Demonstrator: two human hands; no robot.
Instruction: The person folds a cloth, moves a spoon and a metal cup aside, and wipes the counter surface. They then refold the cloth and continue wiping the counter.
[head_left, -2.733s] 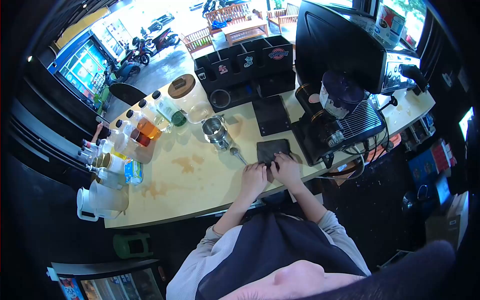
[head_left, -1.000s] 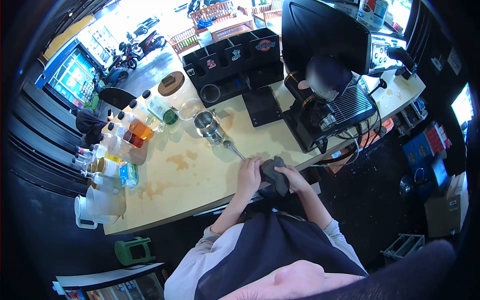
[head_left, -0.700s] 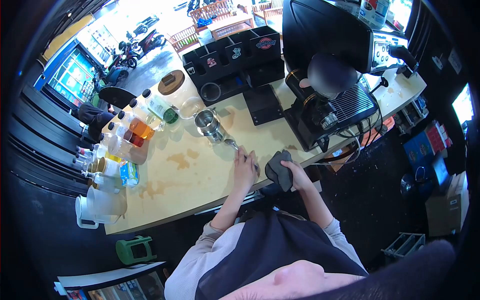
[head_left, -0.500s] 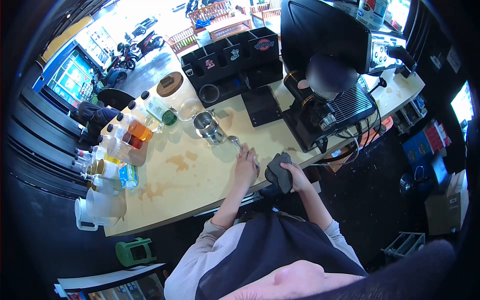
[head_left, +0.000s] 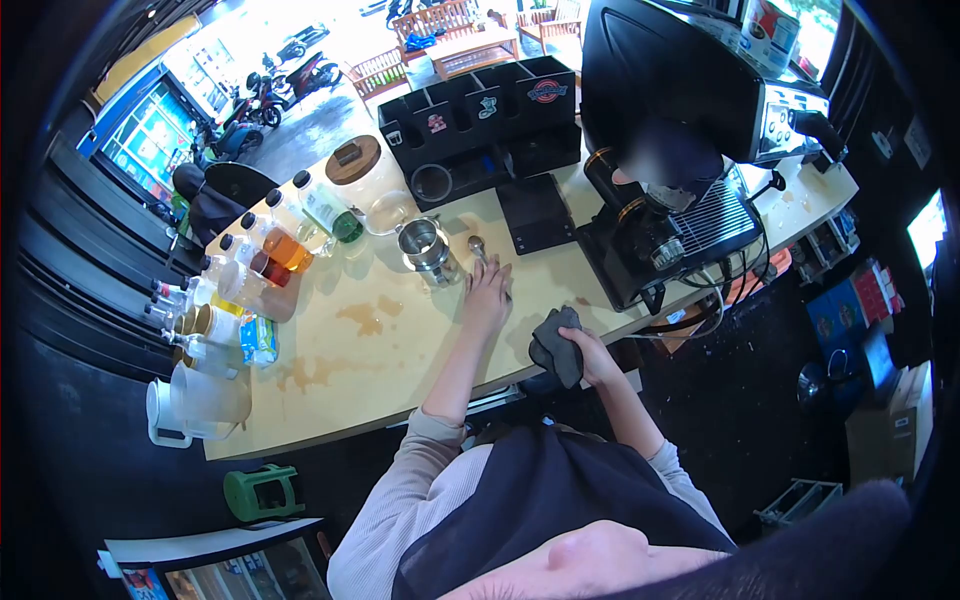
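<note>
My left hand [head_left: 487,292] lies palm down on the light wooden counter [head_left: 420,350], fingers stretched out over the handle of a metal spoon [head_left: 476,244]. The spoon's bowl shows just beyond the fingertips; much of its handle is hidden under the hand. Left of the spoon stands a shiny metal cup [head_left: 427,250]. My right hand [head_left: 592,355] grips a folded dark grey cloth [head_left: 557,346] at the counter's front edge. Brown wet stains [head_left: 370,317] spread over the counter to the left of my forearm.
Bottles of coloured liquid [head_left: 285,248] and clear jugs [head_left: 210,400] line the counter's left side. A black organizer [head_left: 480,120] stands at the back, beside a flat black mat [head_left: 537,213]. An espresso machine [head_left: 680,90] fills the right. A person [head_left: 205,205] is beyond the counter.
My left hand and the spoon have moved forward, away from my body, and the fingers are straighter over it. My right hand keeps the cloth in about the same place. The view has shifted slightly.
</note>
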